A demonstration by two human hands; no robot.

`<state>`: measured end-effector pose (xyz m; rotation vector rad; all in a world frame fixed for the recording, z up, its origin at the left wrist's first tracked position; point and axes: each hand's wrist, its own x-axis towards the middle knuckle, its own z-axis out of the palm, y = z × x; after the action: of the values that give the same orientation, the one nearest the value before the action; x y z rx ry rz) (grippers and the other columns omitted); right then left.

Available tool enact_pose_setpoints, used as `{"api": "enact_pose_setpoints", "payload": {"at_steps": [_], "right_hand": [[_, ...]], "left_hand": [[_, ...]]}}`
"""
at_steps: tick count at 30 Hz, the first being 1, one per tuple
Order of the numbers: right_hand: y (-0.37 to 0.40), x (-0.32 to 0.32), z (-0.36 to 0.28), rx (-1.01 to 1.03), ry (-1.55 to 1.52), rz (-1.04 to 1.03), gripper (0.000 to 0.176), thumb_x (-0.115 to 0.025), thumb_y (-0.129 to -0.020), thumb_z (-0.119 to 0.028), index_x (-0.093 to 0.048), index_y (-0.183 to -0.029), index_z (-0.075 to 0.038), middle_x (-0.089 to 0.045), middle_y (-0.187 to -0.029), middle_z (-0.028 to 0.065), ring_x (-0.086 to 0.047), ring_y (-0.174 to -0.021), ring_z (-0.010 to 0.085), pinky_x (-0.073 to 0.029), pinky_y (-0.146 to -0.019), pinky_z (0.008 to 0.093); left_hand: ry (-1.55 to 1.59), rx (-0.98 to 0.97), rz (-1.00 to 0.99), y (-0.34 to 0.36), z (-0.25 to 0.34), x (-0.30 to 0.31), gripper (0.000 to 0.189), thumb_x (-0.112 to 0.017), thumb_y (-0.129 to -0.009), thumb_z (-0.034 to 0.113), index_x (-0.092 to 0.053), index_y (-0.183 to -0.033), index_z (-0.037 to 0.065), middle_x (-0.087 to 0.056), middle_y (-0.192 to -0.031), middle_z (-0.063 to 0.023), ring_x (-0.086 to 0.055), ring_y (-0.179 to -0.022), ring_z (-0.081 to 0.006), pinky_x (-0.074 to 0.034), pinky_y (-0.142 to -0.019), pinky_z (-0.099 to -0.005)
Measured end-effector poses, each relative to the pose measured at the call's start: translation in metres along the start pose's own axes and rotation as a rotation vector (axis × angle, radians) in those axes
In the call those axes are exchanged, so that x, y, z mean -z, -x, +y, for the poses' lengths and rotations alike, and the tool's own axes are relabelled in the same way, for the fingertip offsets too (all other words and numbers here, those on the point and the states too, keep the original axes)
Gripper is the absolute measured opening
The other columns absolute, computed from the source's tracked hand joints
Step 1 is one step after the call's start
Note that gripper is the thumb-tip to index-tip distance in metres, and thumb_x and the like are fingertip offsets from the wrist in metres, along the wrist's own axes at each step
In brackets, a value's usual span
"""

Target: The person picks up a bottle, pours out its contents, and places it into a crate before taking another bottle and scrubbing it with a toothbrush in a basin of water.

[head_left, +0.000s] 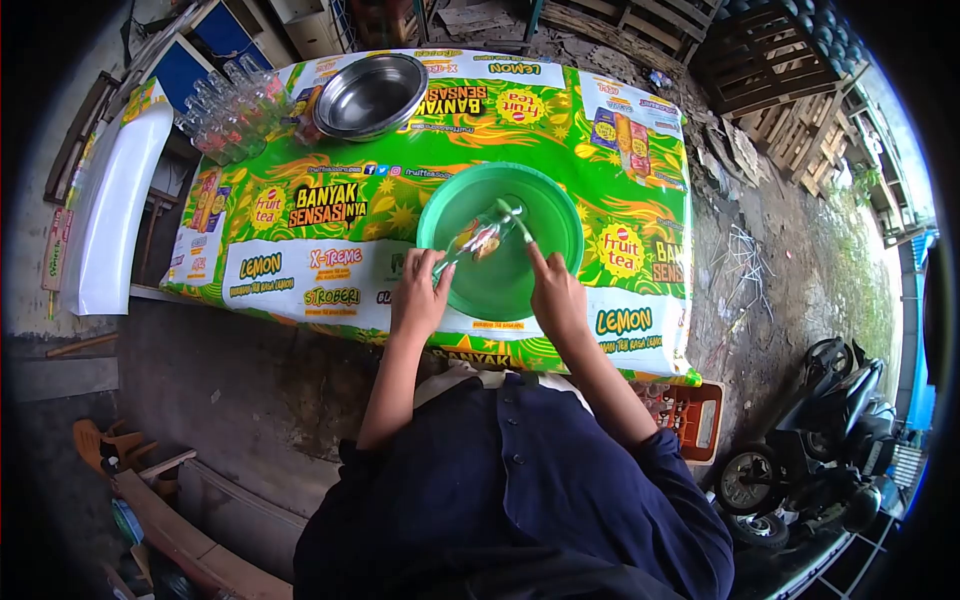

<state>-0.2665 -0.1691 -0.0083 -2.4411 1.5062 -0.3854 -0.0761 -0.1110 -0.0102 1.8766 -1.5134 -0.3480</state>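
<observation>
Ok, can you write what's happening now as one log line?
left hand: holds clear glass in green basin | right hand: holds green tool at glass | behind: steel bowl, cluster of glasses

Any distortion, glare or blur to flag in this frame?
Head view: strong fisheye bending, black vignette at the corners; flat daylight, no hard shadows; left hand holding a clear glass and right hand holding a green stick over the round green plastic basin look sharp.

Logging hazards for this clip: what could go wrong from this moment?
The clear bottle, tilted in the left hand over the green basin, might slip and crack. The green tool in the right hand could chip it. The glass bottles crowded at the far corner of the table might get knocked off.
</observation>
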Motion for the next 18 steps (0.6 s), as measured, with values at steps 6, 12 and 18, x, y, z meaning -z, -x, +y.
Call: {"api": "enact_pose_setpoints", "payload": {"at_steps": [6, 12, 18], "right_hand": [[0.018, 0.017, -0.024, 0.025, -0.099, -0.076, 0.045, -0.043, -0.076, 0.001, -0.043, -0.12, -0.008, -0.049, -0.082, 0.0154, -0.055, -0.057, 0.034, -0.045, -0.047, 0.0432], [-0.002, 0.007, 0.008, -0.096, 0.049, -0.057, 0.05, -0.045, -0.073, 0.0, -0.042, -0.122, -0.008, -0.05, -0.088, 0.0187, -0.058, -0.06, 0.0309, -0.047, -0.048, 0.0401], [0.009, 0.024, -0.005, -0.161, 0.002, -0.036, 0.033, -0.043, -0.08, -0.004, -0.048, -0.113, -0.007, -0.053, -0.082, 0.0189, -0.056, -0.061, 0.0354, -0.045, -0.052, 0.0438]], "left_hand": [[-0.104, 0.009, -0.03, 0.004, 0.001, -0.002, 0.028, -0.061, -0.076, 0.023, -0.049, -0.095, 0.006, -0.047, -0.087, -0.0102, -0.054, -0.082, -0.0303, -0.046, -0.063, -0.0388], [-0.026, 0.064, -0.047, 0.002, -0.006, -0.004, 0.029, -0.063, -0.075, 0.026, -0.053, -0.094, 0.007, -0.048, -0.088, -0.0067, -0.053, -0.08, -0.0274, -0.044, -0.063, -0.0391], [-0.311, 0.009, 0.001, -0.007, -0.009, 0.002, 0.028, -0.06, -0.077, 0.036, -0.062, -0.084, 0.009, -0.048, -0.09, -0.0037, -0.046, -0.087, -0.0226, -0.037, -0.076, -0.0404]]}}
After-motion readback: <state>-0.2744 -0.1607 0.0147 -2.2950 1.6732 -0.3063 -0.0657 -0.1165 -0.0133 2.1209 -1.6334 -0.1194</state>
